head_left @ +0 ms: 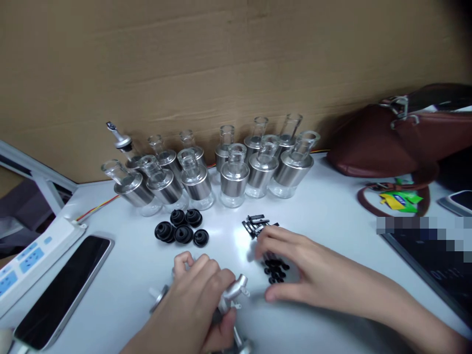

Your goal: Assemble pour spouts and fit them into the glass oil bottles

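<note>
Hands working apart: left hand (201,300) gripping a metal pourer spout (236,289), right hand (291,265) hovering open-fingered around small black caps (276,270) on the tabletop (132,275).

The small black pieces (276,269) lie loose in a tight pile on the white table, glossy and rounded, some overlapping. The silver spout (234,290), a shiny metal tube, is to the left of the pile and nearer the camera. It is held tilted, its visible end slanting up and right toward the pile, and a little tab sticks out beside that end. Much of its lower part is hidden, so its full shape cannot be told.
</note>
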A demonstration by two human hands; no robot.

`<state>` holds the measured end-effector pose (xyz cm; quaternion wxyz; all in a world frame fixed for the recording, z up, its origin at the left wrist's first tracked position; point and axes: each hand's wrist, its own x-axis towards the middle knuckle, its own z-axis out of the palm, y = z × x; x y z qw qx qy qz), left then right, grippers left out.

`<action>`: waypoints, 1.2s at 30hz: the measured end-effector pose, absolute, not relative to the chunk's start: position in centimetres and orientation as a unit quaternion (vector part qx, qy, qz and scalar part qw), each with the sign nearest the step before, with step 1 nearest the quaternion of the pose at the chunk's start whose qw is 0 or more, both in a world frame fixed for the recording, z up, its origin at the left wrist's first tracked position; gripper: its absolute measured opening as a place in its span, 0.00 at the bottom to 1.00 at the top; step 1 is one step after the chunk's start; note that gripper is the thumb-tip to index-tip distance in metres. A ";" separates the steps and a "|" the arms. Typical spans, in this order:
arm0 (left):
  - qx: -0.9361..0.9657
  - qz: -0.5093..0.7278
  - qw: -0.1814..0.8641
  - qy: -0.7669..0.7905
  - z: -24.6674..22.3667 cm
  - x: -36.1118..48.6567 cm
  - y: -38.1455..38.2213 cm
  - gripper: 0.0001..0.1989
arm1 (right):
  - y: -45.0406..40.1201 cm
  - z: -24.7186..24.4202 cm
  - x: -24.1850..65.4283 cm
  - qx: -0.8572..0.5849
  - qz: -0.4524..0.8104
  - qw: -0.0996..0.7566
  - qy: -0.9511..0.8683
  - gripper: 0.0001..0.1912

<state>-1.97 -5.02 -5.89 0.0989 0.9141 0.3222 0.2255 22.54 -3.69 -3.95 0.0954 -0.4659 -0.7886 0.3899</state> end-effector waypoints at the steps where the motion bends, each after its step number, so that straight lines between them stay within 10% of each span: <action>1: 0.917 0.222 0.107 0.315 -5.9 -2.0 -5.0 0.10 | -3.9 -3.7 22.2 -0.454 0.381 0.129 -0.795 0.20; 9: 0.898 0.274 0.150 0.310 -6.7 -1.9 -5.2 0.26 | -6.1 -4.8 18.9 -0.320 0.192 0.279 -0.885 0.20; 26: 0.908 0.320 0.003 0.270 -3.9 -0.2 -4.2 0.05 | -7.2 -4.0 18.5 -0.402 0.323 0.343 -0.785 0.19; 36: 0.889 0.311 0.128 0.312 -3.8 -0.3 -4.6 0.10 | -6.1 -4.2 19.6 -0.263 -0.061 0.348 -0.898 0.13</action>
